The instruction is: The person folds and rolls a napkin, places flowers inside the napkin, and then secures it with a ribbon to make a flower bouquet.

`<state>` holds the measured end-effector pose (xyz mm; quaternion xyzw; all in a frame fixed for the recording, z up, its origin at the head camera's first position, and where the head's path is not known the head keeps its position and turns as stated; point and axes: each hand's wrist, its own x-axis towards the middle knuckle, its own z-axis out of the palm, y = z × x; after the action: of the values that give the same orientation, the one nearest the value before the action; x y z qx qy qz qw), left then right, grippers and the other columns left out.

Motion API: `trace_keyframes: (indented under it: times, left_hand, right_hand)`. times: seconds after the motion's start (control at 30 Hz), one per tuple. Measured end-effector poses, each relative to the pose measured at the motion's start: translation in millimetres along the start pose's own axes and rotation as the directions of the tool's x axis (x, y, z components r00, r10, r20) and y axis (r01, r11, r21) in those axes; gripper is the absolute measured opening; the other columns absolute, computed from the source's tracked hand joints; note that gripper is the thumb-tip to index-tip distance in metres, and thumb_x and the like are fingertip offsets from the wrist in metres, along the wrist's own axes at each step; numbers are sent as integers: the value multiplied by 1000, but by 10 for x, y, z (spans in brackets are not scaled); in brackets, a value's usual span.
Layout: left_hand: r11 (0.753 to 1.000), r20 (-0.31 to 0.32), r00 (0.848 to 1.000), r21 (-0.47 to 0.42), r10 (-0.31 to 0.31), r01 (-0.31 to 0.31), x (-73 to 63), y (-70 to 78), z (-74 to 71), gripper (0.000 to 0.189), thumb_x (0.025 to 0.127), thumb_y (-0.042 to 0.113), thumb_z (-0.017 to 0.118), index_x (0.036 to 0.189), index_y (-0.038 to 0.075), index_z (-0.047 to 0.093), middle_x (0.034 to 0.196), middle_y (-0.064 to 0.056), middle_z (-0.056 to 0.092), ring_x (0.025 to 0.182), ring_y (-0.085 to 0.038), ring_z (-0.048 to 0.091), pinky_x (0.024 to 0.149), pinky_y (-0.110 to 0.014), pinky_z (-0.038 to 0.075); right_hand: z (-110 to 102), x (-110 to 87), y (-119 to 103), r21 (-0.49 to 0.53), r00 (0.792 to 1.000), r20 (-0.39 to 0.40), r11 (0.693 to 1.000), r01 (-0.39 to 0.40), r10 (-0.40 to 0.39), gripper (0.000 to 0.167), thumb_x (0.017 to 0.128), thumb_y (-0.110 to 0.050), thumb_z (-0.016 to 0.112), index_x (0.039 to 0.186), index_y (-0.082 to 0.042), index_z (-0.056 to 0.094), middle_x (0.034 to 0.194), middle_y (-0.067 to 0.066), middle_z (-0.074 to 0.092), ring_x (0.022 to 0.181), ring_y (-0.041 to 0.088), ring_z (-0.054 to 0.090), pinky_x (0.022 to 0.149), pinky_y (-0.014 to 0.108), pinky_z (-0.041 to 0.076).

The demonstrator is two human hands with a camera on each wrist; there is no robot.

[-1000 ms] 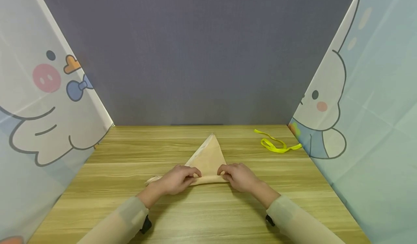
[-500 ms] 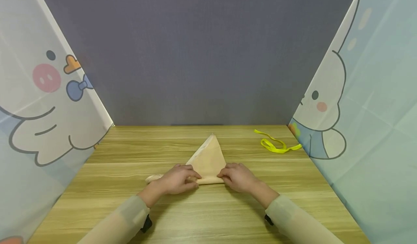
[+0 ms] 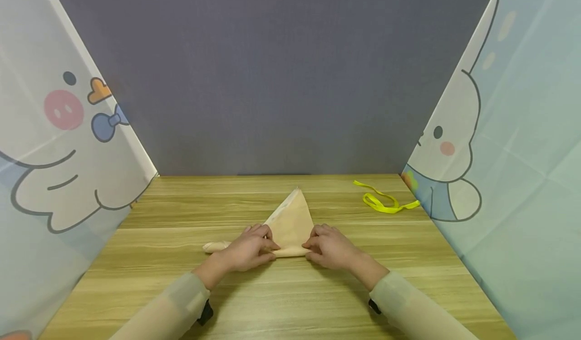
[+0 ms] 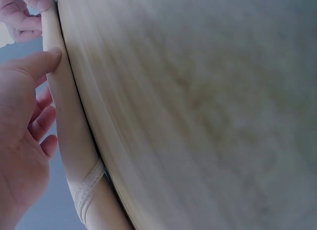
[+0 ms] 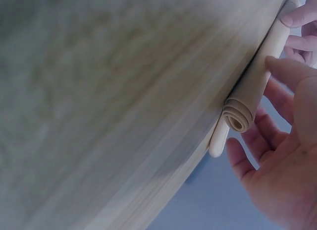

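A beige cloth [image 3: 292, 226] lies on the table, its far part a flat triangle pointing away from me. Its near edge is wound into a roll, whose left end [image 3: 214, 247] sticks out past my left hand [image 3: 247, 249]. That hand pinches the roll, thumb on the near side and fingers over the top. My right hand [image 3: 333, 247] pinches the roll's right part in the same way. In the right wrist view the roll's spiral end [image 5: 237, 117] shows several layers. A pale stitched band [image 4: 90, 185] crosses the roll in the left wrist view.
A yellow ribbon [image 3: 386, 209] lies loosely looped at the back right of the wooden table [image 3: 290, 299]. A dark grey panel [image 3: 281, 77] rises behind the table. Curtains with cartoon animals, the left curtain [image 3: 27, 103] and right curtain [image 3: 535, 178], flank it.
My fingers have shifted slightly on the roll, and more of its left end shows beside my left hand. The triangle's left edge has moved a little to the right. The ribbon has stayed put.
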<state>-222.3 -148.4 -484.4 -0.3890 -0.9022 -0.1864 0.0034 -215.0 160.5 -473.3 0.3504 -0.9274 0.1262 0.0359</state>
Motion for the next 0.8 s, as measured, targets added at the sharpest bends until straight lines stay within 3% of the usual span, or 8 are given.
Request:
trace_keyframes:
  times: [0.27,0.8]
  left_hand:
    - [993,-21,993,-15,114,-115,1,-35,18,23,103,20,79,124,10,84,96,8,62,82,-1,48,78,-22,47]
    - [993,-4,998,-95,68,-68,-29,-45,10,23,108,19,72,127,10,82,102,5,69,83,0,52,76,-21,50]
  right_hand:
    - [-4,4,7,4,1000,19,1000,1,-1,23,102,-29,81,121,-18,85,105,-8,68,96,11,57,81,32,47]
    - [3,9,14,24,999,29,999,-23,22,20,106,-27,75,122,-19,85,103,-9,69,92,9,57,81,32,49]
